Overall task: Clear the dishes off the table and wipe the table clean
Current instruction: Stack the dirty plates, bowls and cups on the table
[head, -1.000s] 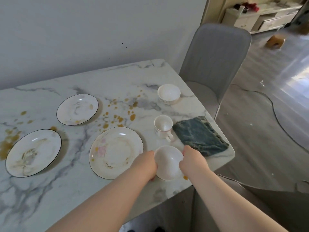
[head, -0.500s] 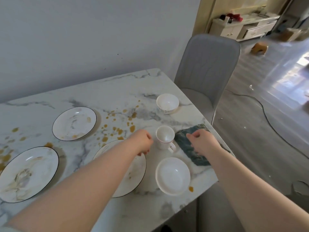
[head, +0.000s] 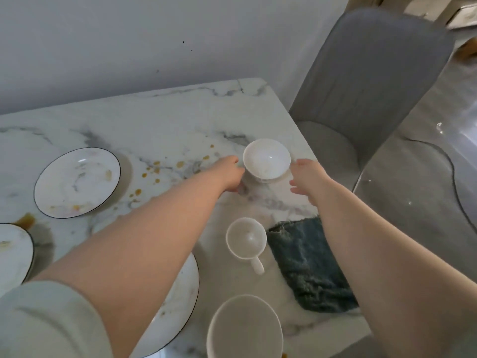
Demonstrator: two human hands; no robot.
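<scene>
Both hands moved forward since 0.5 s ago: then the left was by the mug and the right was over the cloth, now they flank the far bowl [head: 267, 161] near the table's [head: 167, 117] far right corner. Left hand [head: 228, 175] is at the bowl's left side, fingers together and slightly bent, tips just beside the wall. Right hand [head: 307, 177] is at its right side, fingers loosely spread, thumb out. Can't tell if either touches the bowl; no grip visible, bowl sits on the table. Mug [head: 246, 237] is upright between the forearms, handle toward the camera, with the blue cloth [head: 307, 267] just right of it under the right forearm. Near bowl [head: 245, 329], held by both hands 1 s ago, sits at the near edge. Near plate [head: 182, 301] is partly under the left forearm, far plate [head: 77, 182] and left plate [head: 13, 251] in the same spots. Sauce spots [head: 156, 171] lie on the marble left of the far bowl.
</scene>
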